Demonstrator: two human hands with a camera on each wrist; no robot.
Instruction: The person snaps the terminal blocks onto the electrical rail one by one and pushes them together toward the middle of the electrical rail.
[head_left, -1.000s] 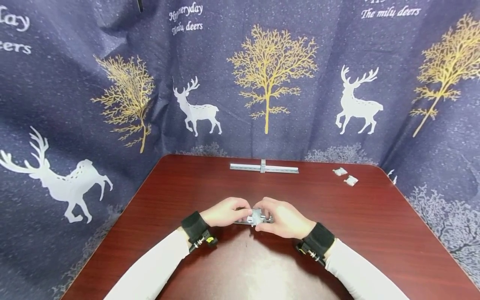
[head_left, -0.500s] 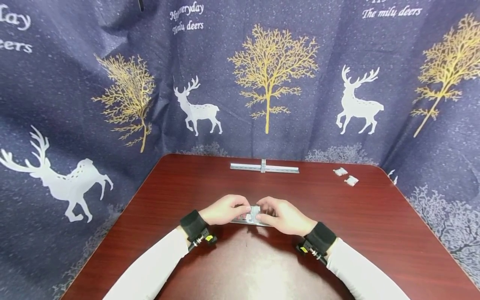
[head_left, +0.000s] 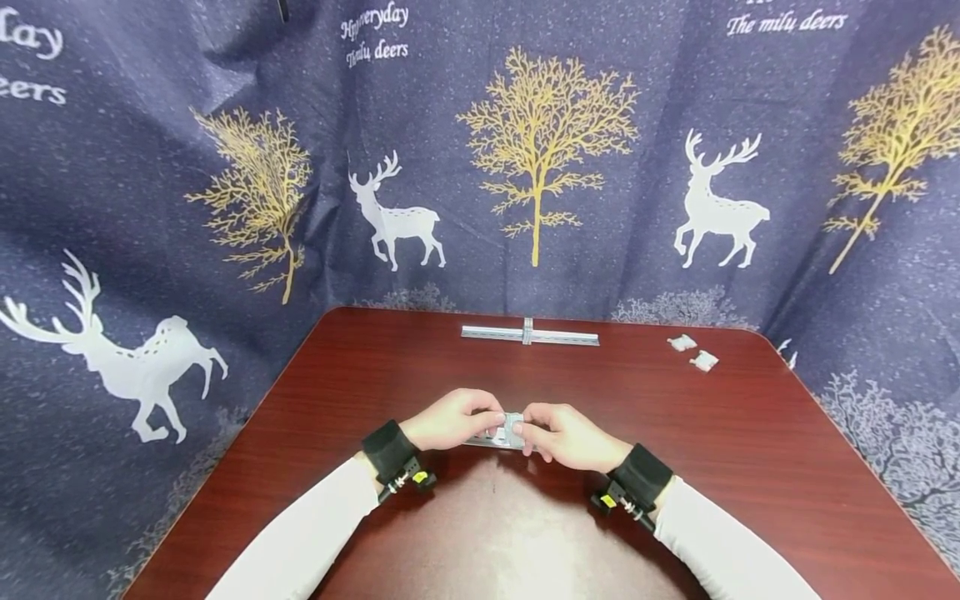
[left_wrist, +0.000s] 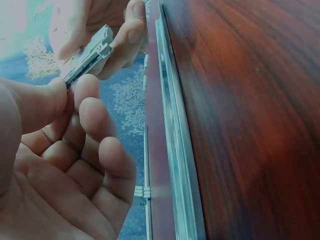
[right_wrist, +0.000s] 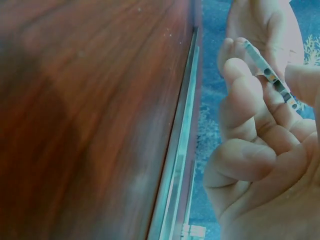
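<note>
A thin pale grey terminal block (head_left: 513, 427) is held between both hands above a metal DIN rail (head_left: 489, 442) that lies on the table. My left hand (head_left: 453, 421) pinches one end of the block between thumb and index finger; the left wrist view shows the block's clipped edge (left_wrist: 95, 50) pointing away from that pinch. From the other side, my right hand (head_left: 573, 437) pinches it with thumb and fingers. Its narrow edge, with dark round holes and small orange spots, shows in the right wrist view (right_wrist: 272, 77). Below the hands, the rail (left_wrist: 175, 130) appears bare along its visible length.
At the table's far edge lies a second DIN rail (head_left: 562, 337) with terminal blocks (head_left: 527, 331) clipped at its middle. Two loose terminal blocks (head_left: 682, 342) lie at the far right. A dark blue curtain (head_left: 480, 167) hangs behind the table (head_left: 375, 358).
The right fingers were spread around the block, then moved and closed onto its right side. The block has shifted slightly away from me, and the left hand keeps its pinch.
</note>
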